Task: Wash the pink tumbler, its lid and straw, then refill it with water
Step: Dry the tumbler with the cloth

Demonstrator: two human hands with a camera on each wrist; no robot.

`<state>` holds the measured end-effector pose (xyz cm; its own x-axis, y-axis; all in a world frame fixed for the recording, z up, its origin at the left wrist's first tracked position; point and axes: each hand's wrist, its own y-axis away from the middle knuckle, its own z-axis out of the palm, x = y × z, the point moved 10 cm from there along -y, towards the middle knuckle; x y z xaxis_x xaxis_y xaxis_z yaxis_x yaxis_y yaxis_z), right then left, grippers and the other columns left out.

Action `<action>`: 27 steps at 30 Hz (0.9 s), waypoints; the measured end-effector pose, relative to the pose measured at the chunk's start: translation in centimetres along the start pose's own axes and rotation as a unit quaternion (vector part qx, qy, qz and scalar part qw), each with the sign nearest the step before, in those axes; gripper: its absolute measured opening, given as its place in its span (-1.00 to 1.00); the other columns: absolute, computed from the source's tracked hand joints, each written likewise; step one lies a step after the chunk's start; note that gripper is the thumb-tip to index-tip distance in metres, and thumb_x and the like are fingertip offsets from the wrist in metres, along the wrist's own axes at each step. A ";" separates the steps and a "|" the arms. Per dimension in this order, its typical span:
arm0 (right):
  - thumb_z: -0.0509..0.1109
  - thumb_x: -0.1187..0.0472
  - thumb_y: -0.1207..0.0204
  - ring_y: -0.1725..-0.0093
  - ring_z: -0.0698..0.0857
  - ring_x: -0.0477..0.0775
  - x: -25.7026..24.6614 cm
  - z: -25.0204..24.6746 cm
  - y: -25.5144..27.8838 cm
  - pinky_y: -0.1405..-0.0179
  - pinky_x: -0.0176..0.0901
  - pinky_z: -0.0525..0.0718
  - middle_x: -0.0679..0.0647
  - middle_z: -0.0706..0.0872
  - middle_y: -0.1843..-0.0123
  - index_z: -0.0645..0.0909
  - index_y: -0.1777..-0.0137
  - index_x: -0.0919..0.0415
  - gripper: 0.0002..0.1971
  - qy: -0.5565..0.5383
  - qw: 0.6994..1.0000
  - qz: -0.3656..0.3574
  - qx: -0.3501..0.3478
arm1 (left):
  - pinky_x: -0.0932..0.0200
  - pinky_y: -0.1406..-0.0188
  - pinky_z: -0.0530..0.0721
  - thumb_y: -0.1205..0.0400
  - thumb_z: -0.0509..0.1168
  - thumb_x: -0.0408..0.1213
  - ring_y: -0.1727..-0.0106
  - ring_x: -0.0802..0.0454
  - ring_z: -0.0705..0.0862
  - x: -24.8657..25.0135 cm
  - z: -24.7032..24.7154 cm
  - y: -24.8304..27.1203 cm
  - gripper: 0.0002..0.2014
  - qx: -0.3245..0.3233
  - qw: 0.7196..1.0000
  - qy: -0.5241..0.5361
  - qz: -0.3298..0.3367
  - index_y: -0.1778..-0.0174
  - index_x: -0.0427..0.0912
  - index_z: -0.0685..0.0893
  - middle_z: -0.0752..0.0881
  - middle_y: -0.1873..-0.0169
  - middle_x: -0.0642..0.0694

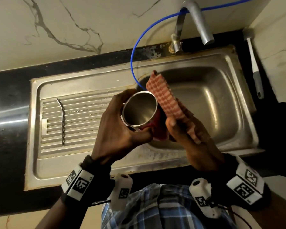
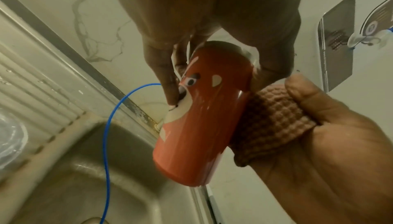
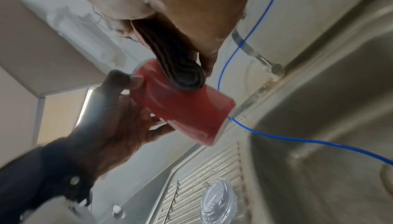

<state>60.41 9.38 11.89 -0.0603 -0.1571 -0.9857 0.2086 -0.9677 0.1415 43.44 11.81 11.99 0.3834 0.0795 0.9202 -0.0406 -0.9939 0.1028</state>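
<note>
On the ribbed drainboard left of the sink basin [image 1: 205, 100] lies the thin twisted straw [image 1: 62, 120], with the clear lid [image 3: 219, 199] on the same ribs, nearer the basin. Over the basin's left edge, the left hand [image 1: 119, 129] grips the pink tumbler [image 1: 139, 110] near its rim, steel mouth tilted up toward the camera. Just right of it, the right hand [image 1: 193, 142] pinches a folded checked cloth [image 1: 165, 98] against the tumbler's side. A blue tube [image 1: 135, 52] curves down into the basin.
</note>
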 end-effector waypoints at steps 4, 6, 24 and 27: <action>0.29 -0.37 -0.62 -0.41 0.56 -0.51 -0.7 1.5 0.2 -0.38 -0.55 0.48 -0.68 0.56 -0.38 0.51 -0.50 -0.45 -0.55 0.075 0.994 -0.072 0.014 | -0.20 -0.21 0.81 -0.25 0.71 0.17 -0.29 0.05 0.79 1.4 0.2 -0.6 -0.17 0.019 1.000 0.003 0.015 -0.46 0.07 0.67 0.76 -0.31 0.07; 0.30 -0.41 -0.59 -0.42 0.58 -0.47 0.2 1.0 -0.1 -0.37 -0.54 0.49 -0.62 0.58 -0.40 0.41 -0.57 -0.44 -0.46 0.059 0.995 -0.068 0.031 | -0.19 -0.15 0.83 -0.25 0.77 0.08 -0.23 0.00 0.82 1.8 -0.2 -0.8 -0.20 0.037 0.999 0.015 0.011 -0.42 0.03 0.68 0.79 -0.26 0.02; 0.07 -0.09 -0.85 -0.36 0.77 0.15 0.0 0.0 -4.8 -0.27 0.06 0.78 0.16 0.82 -0.29 0.61 -0.49 0.20 -0.52 -0.030 0.999 0.000 -0.016 | -0.27 -0.08 0.87 -0.15 0.81 -0.13 -0.16 0.01 0.86 2.6 -0.9 -2.1 -0.22 -0.047 0.999 0.004 -0.016 -0.32 0.14 0.73 0.82 -0.24 0.10; 0.01 0.02 -0.86 -0.12 0.83 -0.18 2.0 -0.6 -6.0 -0.27 -0.19 0.75 -0.05 0.89 -0.06 0.73 -0.33 0.10 -0.56 -0.119 0.981 0.133 -0.069 | -0.46 -0.07 0.84 -0.16 0.81 -0.18 -0.23 -0.12 0.85 3.5 -0.6 -1.6 -0.17 -0.087 0.995 0.048 0.011 -0.39 0.05 0.71 0.81 -0.30 -0.05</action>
<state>59.59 15.00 9.06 -0.2088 -0.4587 -0.8637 0.3764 -0.8529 0.3619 44.34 13.70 15.27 0.2903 0.0739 0.9541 -0.2108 -0.9676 0.1391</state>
